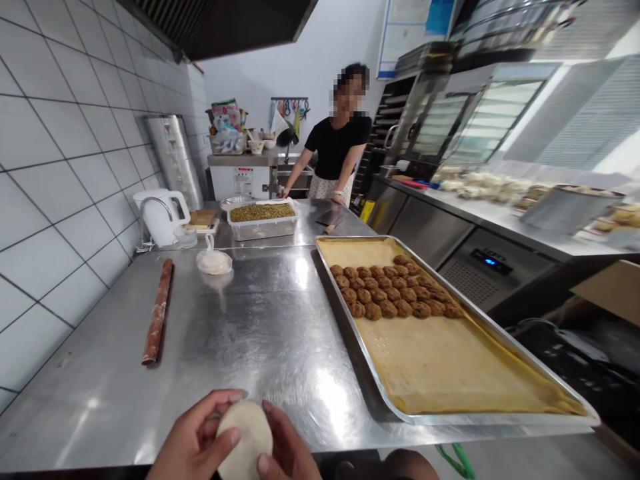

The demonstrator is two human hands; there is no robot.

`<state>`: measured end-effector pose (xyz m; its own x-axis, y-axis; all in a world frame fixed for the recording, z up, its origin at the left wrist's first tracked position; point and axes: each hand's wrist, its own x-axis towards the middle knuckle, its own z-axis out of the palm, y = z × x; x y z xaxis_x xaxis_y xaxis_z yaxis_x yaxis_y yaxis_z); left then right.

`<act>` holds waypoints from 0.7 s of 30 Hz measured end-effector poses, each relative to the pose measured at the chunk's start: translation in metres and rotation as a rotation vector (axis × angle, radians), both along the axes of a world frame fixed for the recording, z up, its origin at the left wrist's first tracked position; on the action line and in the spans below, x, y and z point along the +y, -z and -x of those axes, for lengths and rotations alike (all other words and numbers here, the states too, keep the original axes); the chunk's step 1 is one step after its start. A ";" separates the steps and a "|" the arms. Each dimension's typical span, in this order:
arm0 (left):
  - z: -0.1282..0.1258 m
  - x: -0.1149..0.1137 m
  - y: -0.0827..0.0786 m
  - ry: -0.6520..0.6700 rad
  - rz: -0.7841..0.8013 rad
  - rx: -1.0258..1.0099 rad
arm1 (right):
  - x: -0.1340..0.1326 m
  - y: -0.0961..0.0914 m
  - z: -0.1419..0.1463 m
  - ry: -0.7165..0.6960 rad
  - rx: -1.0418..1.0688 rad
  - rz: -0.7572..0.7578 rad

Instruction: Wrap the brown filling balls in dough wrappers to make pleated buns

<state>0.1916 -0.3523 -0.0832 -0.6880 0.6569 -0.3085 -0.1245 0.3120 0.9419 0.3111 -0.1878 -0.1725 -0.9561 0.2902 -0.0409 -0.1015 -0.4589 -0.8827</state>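
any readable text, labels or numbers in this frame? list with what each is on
None can be read.
White wall poster with blue corner: print too small.
Sticker on the white cabinet front: blurred.
Blue lit display on the steel under-counter unit: digits unreadable.
Colourful packets on the back shelf: print blurred.
Round white dough piece in the left hand and right hand: unmarked.

Left hand (193,440) & right hand (285,453) both bare, no gloves, rings or watch visible, short plain nails, no sleeves showing at near frame edge.

wall posters (410,27) and machine label (243,181), print too blurred to read
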 end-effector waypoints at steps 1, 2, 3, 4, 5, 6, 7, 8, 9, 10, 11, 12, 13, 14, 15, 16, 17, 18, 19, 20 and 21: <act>-0.006 0.008 0.003 -0.059 -0.067 -0.048 | 0.002 -0.005 0.006 -0.071 -0.008 0.048; -0.011 0.015 0.007 -0.128 -0.115 -0.072 | 0.005 -0.011 0.012 -0.121 -0.037 0.055; -0.014 0.021 0.011 -0.200 -0.146 -0.076 | 0.009 -0.019 0.016 -0.137 -0.082 0.025; -0.017 0.026 0.016 -0.263 -0.165 -0.073 | 0.013 -0.027 0.019 -0.122 -0.132 -0.023; -0.017 0.030 0.022 -0.311 -0.174 -0.066 | 0.017 -0.035 0.022 -0.104 -0.164 -0.075; -0.016 0.032 0.027 -0.332 -0.174 -0.060 | 0.021 -0.043 0.024 -0.087 -0.184 -0.130; -0.014 0.032 0.033 -0.330 -0.168 -0.050 | 0.025 -0.048 0.027 -0.073 -0.192 -0.182; -0.010 0.032 0.039 -0.313 -0.157 -0.039 | 0.028 -0.052 0.029 -0.055 -0.195 -0.223; -0.006 0.031 0.045 -0.285 -0.142 -0.029 | 0.031 -0.053 0.032 -0.027 -0.197 -0.249; -0.001 0.030 0.050 -0.251 -0.125 -0.020 | 0.033 -0.053 0.035 0.005 -0.200 -0.263; 0.003 0.028 0.054 -0.220 -0.102 -0.003 | 0.035 -0.051 0.038 0.036 -0.208 -0.277; 0.007 0.027 0.058 -0.202 -0.066 0.031 | 0.037 -0.048 0.041 0.064 -0.219 -0.306; 0.011 0.027 0.062 -0.191 -0.017 0.091 | 0.039 -0.045 0.042 0.090 -0.233 -0.368; 0.014 0.026 0.064 -0.184 0.040 0.172 | 0.040 -0.040 0.043 0.115 -0.242 -0.465; 0.015 0.025 0.067 -0.172 0.101 0.262 | 0.041 -0.035 0.042 0.142 -0.246 -0.586; 0.017 0.025 0.068 -0.157 0.159 0.350 | 0.042 -0.029 0.041 0.170 -0.242 -0.708; 0.017 0.024 0.070 -0.144 0.211 0.428 | 0.041 -0.022 0.039 0.198 -0.232 -0.811; 0.017 0.024 0.071 -0.135 0.254 0.491 | 0.039 -0.014 0.036 0.226 -0.217 -0.887; 0.016 0.023 0.072 -0.134 0.287 0.542 | 0.036 -0.005 0.033 0.252 -0.203 -0.934; 0.015 0.022 0.073 -0.136 0.315 0.581 | 0.033 0.004 0.031 0.281 -0.192 -0.958; 0.014 0.021 0.074 -0.135 0.337 0.613 | 0.028 0.013 0.028 0.313 -0.180 -0.973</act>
